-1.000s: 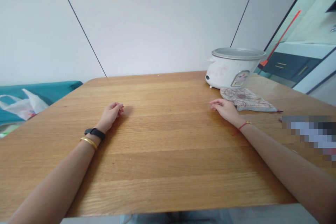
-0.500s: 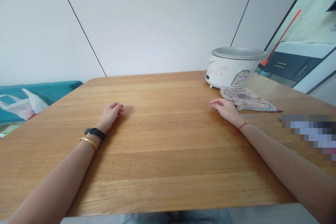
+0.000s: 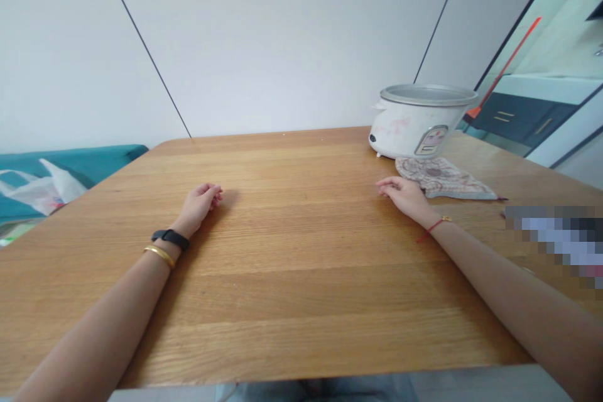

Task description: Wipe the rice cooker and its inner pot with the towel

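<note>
My left hand (image 3: 201, 206) rests on its side on the wooden table (image 3: 301, 251), left of the middle. Its fingers are loosely curled in and I see nothing in them. A black band (image 3: 170, 239) and a gold bangle (image 3: 160, 255) circle that wrist. On the right, my right hand (image 3: 404, 195) lies on the wood with its fingers loosely stretched leftward, holding nothing. A red string bracelet (image 3: 432, 230) is around its wrist. Just behind this hand lies a patterned drawstring pouch (image 3: 445, 177), and behind the pouch stands a white rice cooker (image 3: 417, 129) without a lid.
A blurred-out object (image 3: 560, 242) lies at the table's right side. Past the left edge, a white plastic bag (image 3: 49, 191) sits on a teal seat (image 3: 106, 160). A pale panelled wall (image 3: 282, 44) rises behind the table. An orange-red pole (image 3: 509, 66) leans at the far right.
</note>
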`<state>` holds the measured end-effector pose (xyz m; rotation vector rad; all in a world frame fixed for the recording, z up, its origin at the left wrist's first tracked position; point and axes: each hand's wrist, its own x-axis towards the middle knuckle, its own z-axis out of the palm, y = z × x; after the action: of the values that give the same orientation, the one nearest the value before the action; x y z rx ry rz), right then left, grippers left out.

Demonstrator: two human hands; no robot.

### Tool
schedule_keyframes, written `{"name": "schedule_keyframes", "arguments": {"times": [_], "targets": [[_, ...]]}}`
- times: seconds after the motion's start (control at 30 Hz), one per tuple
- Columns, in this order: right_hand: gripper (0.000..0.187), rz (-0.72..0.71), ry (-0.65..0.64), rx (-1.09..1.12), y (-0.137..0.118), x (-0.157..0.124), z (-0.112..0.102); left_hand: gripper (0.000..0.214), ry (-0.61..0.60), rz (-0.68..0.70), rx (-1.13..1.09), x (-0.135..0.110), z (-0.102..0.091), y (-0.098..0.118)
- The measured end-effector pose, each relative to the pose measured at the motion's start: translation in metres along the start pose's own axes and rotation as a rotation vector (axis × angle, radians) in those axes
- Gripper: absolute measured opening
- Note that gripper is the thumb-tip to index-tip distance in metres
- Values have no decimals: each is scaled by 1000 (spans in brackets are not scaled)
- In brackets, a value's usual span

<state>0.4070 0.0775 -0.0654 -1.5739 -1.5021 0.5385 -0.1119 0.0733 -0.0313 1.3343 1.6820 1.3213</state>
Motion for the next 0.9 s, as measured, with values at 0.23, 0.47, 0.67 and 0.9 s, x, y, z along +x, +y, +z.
{"name": "schedule_keyframes", "arguments": {"times": [0.23, 0.47, 0.67, 0.9], "targets": [[23, 26, -11, -22, -2, 0, 0, 25, 2, -4, -4, 0, 1, 1], [21, 2, -2, -17, 0, 0, 0, 24, 4, -5, -8, -1, 1, 2], [20, 9, 2, -12, -3, -1, 0, 24, 6, -5, -6, -1, 1, 2], [20, 4, -1, -14, -2, 0, 0, 24, 7, -6, -11, -1, 1, 1]]}}
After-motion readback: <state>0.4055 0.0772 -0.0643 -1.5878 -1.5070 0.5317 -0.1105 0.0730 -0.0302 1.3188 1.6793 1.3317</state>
